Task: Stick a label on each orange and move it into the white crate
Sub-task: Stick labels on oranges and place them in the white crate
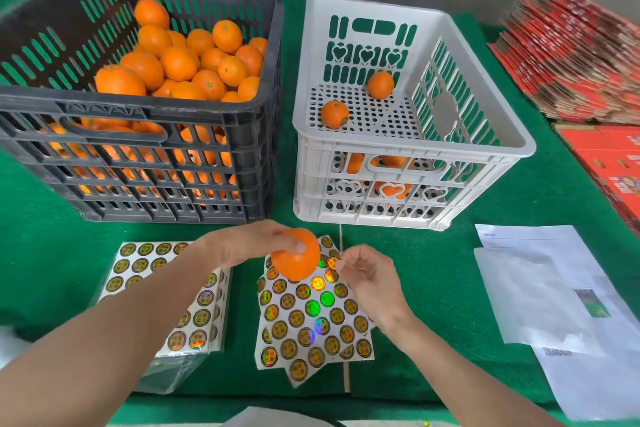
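Note:
My left hand [249, 241] grips an orange [294, 262] from above, held over a sheet of round holographic labels [311, 319]. My right hand [367, 279] pinches a round label [333, 263] between thumb and forefinger just right of the orange. The white crate [450, 87] stands behind, with two oranges [335, 113] [380, 84] on its floor and more seen through its front wall. A black crate [221, 146] at the left is heaped with several oranges [180, 62].
A stack of label sheets [152, 288] lies under my left forearm on the green cloth [415, 288]. White papers [554, 305] lie at the right. Red flattened cartons [581, 55] are piled at the far right.

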Available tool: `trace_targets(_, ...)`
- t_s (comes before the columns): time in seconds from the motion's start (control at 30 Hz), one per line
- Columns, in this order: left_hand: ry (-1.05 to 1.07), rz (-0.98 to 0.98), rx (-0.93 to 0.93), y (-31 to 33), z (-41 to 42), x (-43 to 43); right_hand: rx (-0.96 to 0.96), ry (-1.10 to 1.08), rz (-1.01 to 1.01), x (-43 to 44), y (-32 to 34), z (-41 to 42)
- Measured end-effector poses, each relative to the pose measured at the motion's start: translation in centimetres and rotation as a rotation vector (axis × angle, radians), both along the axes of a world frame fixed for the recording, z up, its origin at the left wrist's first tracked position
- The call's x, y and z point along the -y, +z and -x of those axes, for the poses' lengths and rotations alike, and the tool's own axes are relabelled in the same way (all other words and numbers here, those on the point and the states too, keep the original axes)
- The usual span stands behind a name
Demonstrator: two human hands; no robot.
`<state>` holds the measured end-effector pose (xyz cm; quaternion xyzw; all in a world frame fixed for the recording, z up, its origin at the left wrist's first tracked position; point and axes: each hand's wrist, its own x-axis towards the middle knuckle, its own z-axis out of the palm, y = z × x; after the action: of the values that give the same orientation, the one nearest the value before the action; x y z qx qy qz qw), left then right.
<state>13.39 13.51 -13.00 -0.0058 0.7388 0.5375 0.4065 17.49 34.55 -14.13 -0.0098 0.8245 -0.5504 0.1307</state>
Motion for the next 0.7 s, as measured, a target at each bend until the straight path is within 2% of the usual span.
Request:
trace_targets(0.1, 0.097, -0.084, -0.117, 0.3, -0.5, 0.3, 0.086, -0.041, 0.101, -0.5, 1.3, 0.9)
trace_targets(0.23, 0.235, -0.461, -0.095, 0.4, -1.7, 0.3, 0.037, 0.047, 0.251, -0.8, 4.7, 2.0)
trace_targets(0.3, 0.290, -0.561, -0.097, 1.0, -2.2, -0.3, -0.010, 0.150, 0.259, -0.5, 6.1, 2.1)
trace_targets(0.47, 0.397, -0.811, -0.043, 2.2, -2.9, -1.4, -0.137, 0.318, 0.060, 0.5, 7.6, 1.6)
trace_targets(0.57, 0.505, -0.859, 0.013, 2.7, -3.1, -1.7, -0.204, 0.337, -0.065, 1.1, 7.9, 1.5)
trace_targets(0.7, 0.529, -0.841, 0.039, 3.3, -3.3, -1.9, -0.285, 0.363, -0.181, 1.5, 8.1, 1.7)
